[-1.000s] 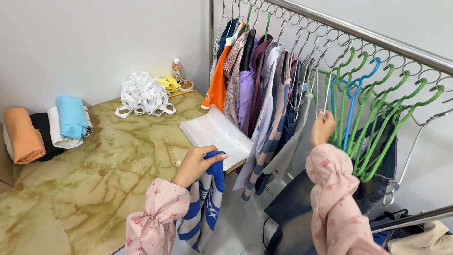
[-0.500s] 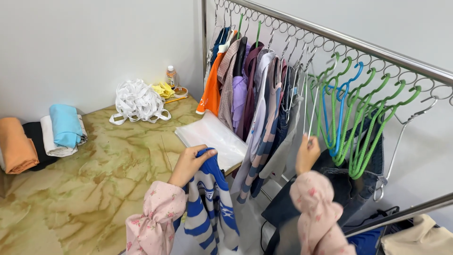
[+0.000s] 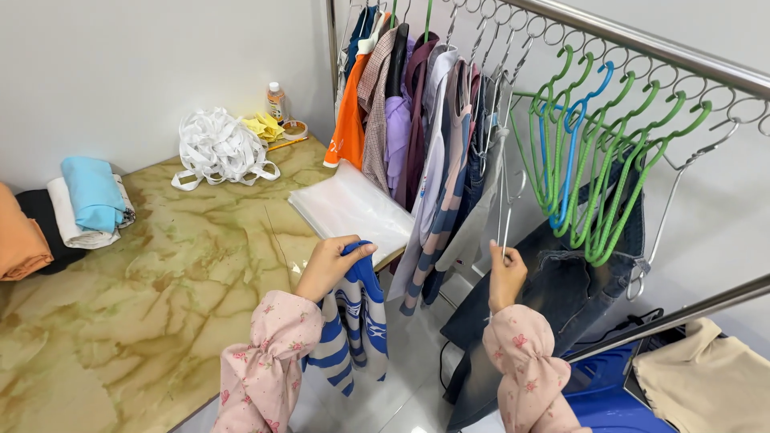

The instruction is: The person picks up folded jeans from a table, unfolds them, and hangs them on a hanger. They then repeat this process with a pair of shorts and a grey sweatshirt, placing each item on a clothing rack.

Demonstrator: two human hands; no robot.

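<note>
Nearest the camera, two arms in pink flowered sleeves reach forward. The left hand (image 3: 330, 265) is closed around the top of a blue and white striped garment (image 3: 353, 329), which hangs straight down from the grip, just off the near right edge of the marbled surface (image 3: 144, 321) and above the pale floor. The garment lies below and slightly right of that hand, its folds brushing the left sleeve. The right hand (image 3: 505, 277) is raised a little to the right, its fingers pinched on the lower part of a thin metal hanger (image 3: 504, 200) that rises from the hand toward the rail (image 3: 642, 48) overhead. The two hands are apart, with the hanging clothes' lower ends between and behind them. Just beyond the left hand, a stack of clear plastic bags (image 3: 353, 210) lies at the right edge of the surface. Further right, a bunch of green hangers (image 3: 618, 184) and one blue hanger (image 3: 571, 152) dangle from the rail, over a dark denim piece (image 3: 553, 297). A row of hung shirts (image 3: 417, 120) fills the rail's far end. At the surface's left edge sit folded clothes (image 3: 80, 204), and at the far edge a heap of white straps (image 3: 218, 148) and a small bottle (image 3: 277, 100).
</note>
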